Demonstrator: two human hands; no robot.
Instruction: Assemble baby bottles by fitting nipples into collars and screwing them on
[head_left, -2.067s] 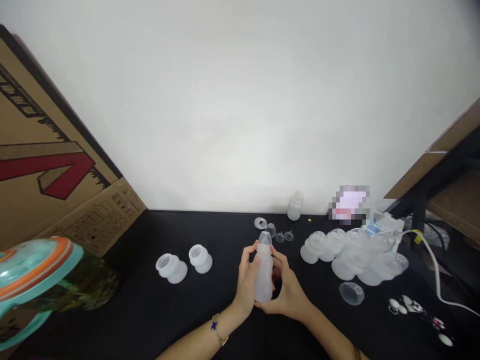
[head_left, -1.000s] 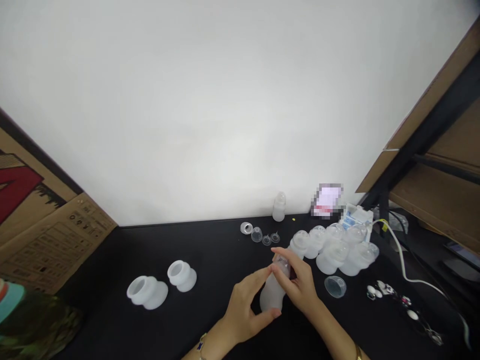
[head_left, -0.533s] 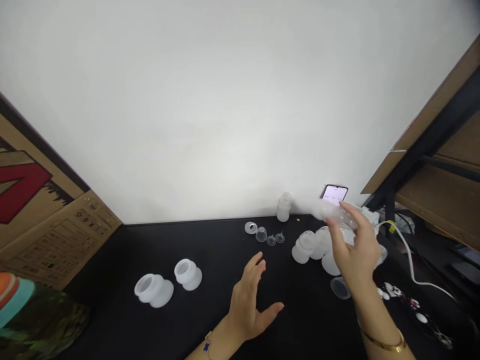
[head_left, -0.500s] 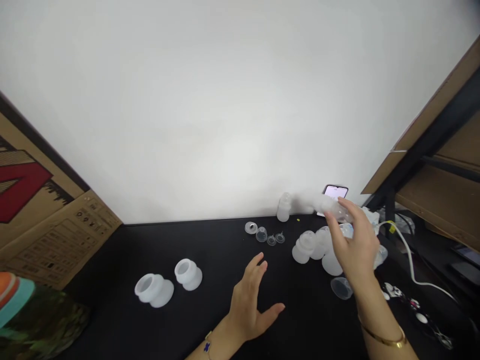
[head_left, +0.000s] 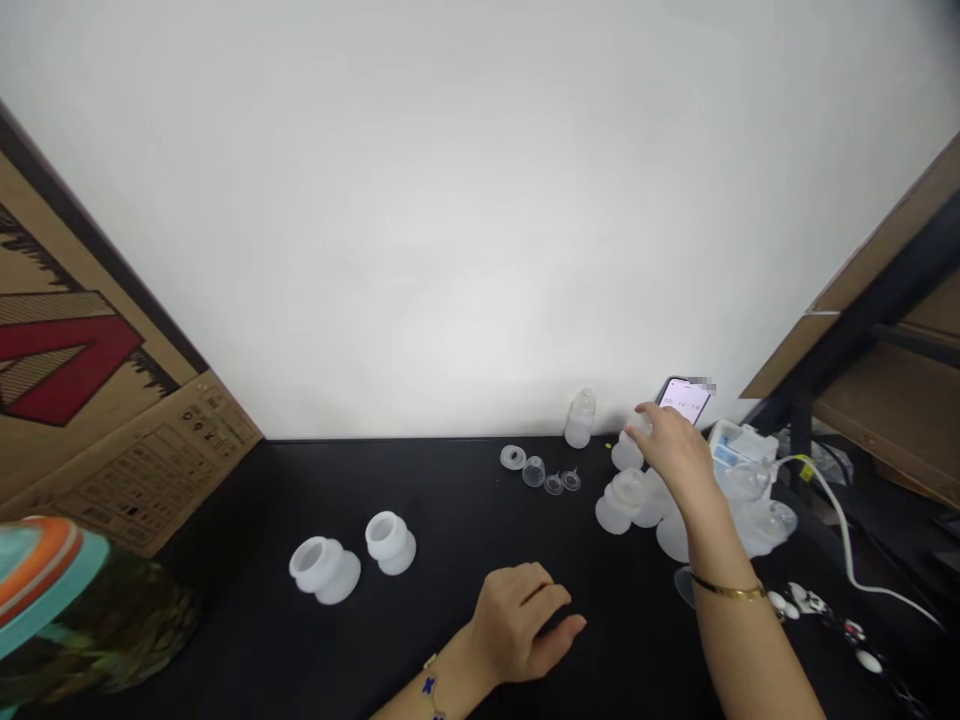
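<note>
My right hand [head_left: 675, 450] is closed on the top of a translucent baby bottle [head_left: 627, 455], which stands upright near the wall at the right; part of the bottle is hidden by the fingers. My left hand [head_left: 525, 620] hovers low over the black table [head_left: 240, 640], fingers loosely curled, thumb apart, nothing visible in it. To its left are two white open-mouthed bottle bodies [head_left: 325, 570]. Beyond it lie a collar ring [head_left: 513, 457], a clear dome cap [head_left: 533, 471] and two small clear disc-like parts [head_left: 553, 485]. Another capped bottle [head_left: 580, 418] stands against the wall.
Several white bottle bodies [head_left: 616, 508] cluster under my right forearm, with clear caps [head_left: 772, 518] beside them. A phone [head_left: 686, 398] leans behind my right hand. A white cable [head_left: 844, 540] runs along the right. Cardboard [head_left: 202, 440] and a large teal-and-orange-topped container [head_left: 82, 590] are at the left.
My right hand has brought the bottle left and down from near the phone to the table by the wall. My left hand's spread fingers have curled inward. The view has shifted slightly.
</note>
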